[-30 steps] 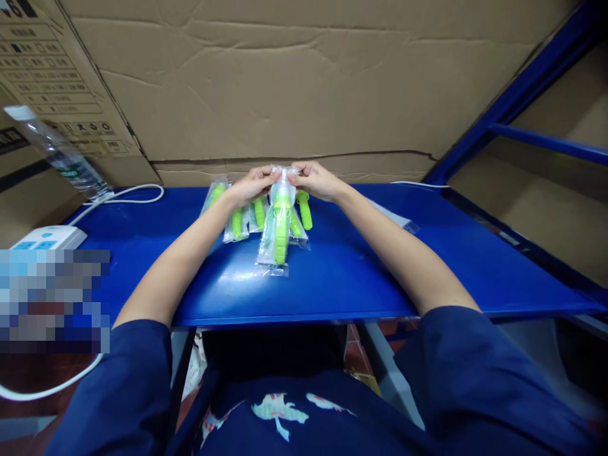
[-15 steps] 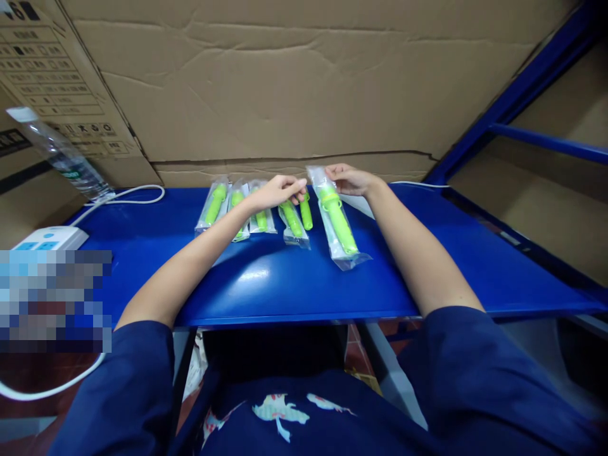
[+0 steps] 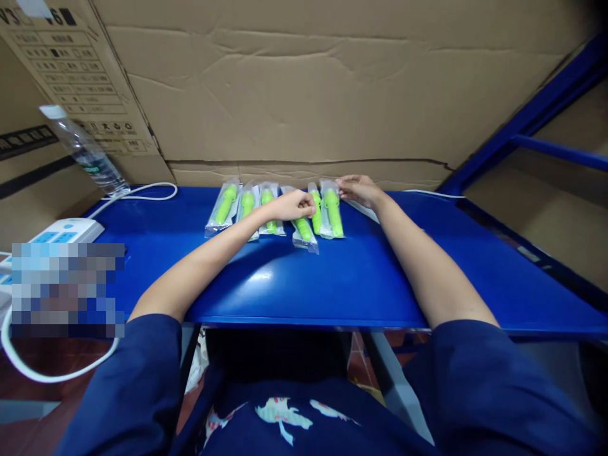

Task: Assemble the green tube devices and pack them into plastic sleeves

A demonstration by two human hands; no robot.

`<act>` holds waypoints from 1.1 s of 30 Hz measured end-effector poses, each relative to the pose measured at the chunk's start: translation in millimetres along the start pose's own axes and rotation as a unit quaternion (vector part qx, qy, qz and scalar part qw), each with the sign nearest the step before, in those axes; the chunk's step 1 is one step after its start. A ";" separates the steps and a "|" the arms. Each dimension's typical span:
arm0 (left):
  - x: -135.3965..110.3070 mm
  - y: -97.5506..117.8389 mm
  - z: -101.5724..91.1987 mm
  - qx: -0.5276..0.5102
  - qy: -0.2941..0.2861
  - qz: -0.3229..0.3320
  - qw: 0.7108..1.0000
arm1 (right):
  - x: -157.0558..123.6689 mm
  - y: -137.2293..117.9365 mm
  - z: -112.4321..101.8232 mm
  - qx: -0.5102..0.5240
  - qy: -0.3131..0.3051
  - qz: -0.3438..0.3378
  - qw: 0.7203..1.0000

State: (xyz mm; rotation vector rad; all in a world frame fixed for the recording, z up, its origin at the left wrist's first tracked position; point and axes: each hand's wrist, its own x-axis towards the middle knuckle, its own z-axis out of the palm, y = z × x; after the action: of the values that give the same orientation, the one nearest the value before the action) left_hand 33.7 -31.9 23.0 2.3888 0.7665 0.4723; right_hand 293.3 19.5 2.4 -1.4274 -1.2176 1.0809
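Several bright green stick-shaped items with collars near their tops lie in a row on the table, most visibly in clear plastic bags. My left hand is curled with its fingers together over one bagged green stick, hiding its upper part. The fingertips are by another green stick; whether they hold anything is hidden. At the row's right end, a bagged green stick lies flat. My right hand has its thumb and fingers closed at that bag's upper right edge.
The blue table backs onto a cardboard wall. On the left are a clear bottle, a white power strip and a white cable. A white sheet lies near my right wrist. Blue frame bars stand right.
My right hand has moved the bagged green stick down and left, from a raised position to the row's right end. My left hand has curled further. The view has shifted slightly.
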 end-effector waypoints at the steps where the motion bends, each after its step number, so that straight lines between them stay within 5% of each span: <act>1: 0.5 -0.9 -0.4 -0.001 -0.001 0.002 1.000 | 0.5 0.5 0.8 -0.007 0.005 -0.011 1.000; 4: 2.0 -4.7 -2.2 -0.027 0.001 0.007 1.000 | 4.5 3.1 -3.7 -0.082 0.069 -0.061 0.992; 7: 2.7 -9.4 -4.9 -0.073 0.009 0.011 0.997 | 12.2 7.6 -15.5 -0.246 0.165 -0.086 0.951; 11: 1.4 -14.6 -8.3 -0.098 0.021 0.007 0.995 | 19.8 13.0 -28.0 -0.403 0.114 -0.039 0.907; 15: -0.2 -15.9 -9.6 -0.104 0.019 0.001 0.994 | 19.8 12.8 -29.5 -0.424 0.079 -0.008 0.902; 23: -0.2 -18.6 -10.4 -0.121 0.022 -0.011 0.992 | 13.9 5.8 -30.8 -0.445 0.094 0.026 0.890; 27: -0.1 -19.0 -10.6 -0.127 0.020 -0.012 0.992 | 14.0 8.5 -39.5 -0.481 0.155 0.033 0.862; 33: 0.7 -21.2 -10.2 -0.126 0.019 -0.010 0.992 | 14.1 12.4 -41.8 -0.485 0.134 0.059 0.862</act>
State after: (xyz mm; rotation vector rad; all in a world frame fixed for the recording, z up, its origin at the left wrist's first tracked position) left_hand 20.6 -13.1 17.7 2.1417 0.7033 0.5720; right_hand 337.9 28.1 -3.3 -2.3333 -1.5540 0.2541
